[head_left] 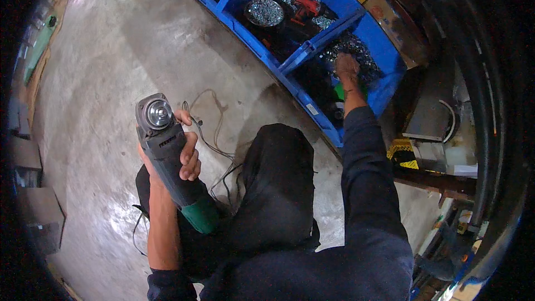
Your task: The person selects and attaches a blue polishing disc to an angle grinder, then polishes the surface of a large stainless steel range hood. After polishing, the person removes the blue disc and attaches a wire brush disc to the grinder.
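Wrapped around the body of an angle grinder (167,150), the left hand (181,153) has its fingers curled tight over the grey housing, thumb side hidden behind the tool. Grinder held upright at near left, disc end (157,113) facing up toward the camera, green rear handle (202,214) pointing down toward the person's lap. Its cord (214,134) trails in loops across the concrete floor (111,61) just right of the tool. At centre, a knee in dark trousers (276,184). To the right, the dark sleeve (365,173) extends far into a blue bin (384,86), where the right hand (347,68) rests among small metal fasteners (356,50); whether its fingers are spread or pinching something cannot be told, since they are buried in the parts. Farther left of that bin, a second blue bin (334,0) holds a round dish of fasteners (264,11) and a red tool (305,8). At far right, shelving with a grey metal plate (429,111).
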A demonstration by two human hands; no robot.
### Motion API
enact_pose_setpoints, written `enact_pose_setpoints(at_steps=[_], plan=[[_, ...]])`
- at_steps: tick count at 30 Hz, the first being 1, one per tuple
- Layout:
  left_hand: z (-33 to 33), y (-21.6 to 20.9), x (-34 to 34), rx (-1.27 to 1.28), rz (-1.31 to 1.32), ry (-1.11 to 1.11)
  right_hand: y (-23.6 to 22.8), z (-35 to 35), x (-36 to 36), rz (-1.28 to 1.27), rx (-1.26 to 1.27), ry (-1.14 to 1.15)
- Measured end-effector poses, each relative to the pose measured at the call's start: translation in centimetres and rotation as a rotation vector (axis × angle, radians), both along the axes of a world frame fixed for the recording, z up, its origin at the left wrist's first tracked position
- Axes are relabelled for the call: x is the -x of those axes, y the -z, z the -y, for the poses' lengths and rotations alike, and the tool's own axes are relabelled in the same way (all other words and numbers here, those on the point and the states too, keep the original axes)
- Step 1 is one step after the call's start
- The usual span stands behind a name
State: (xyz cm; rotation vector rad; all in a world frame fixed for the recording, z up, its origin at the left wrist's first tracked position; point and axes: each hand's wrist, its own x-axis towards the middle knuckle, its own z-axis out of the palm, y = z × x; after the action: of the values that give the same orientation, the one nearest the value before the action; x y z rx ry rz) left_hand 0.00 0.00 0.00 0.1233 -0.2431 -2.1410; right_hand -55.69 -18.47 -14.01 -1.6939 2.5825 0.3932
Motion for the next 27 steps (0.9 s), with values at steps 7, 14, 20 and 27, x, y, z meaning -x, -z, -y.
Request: enact_pose_setpoints(at_steps=[7, 14, 20, 27], plan=[[0.9, -0.4, 0.7, 0.006, 0.020, -0.005, -2.1, -0.6, 4.9, 0.133, -0.009, -0.426], [0.4, -0.4, 0.5, -0.025, 0.050, -0.017, -2.9, -1.4, 1.2, 0.244, -0.254, -0.343], [-0.1, -0.2, -0.2, 0.002, 0.043, 0.012, -2.8, -0.8, 0.3, 0.309, -0.221, -0.353], [-0.3, -0.7, 1.2, -0.006, 0.060, 0.019, -1.2, -1.7, 0.7, 0.075, 0.184, -0.129]])
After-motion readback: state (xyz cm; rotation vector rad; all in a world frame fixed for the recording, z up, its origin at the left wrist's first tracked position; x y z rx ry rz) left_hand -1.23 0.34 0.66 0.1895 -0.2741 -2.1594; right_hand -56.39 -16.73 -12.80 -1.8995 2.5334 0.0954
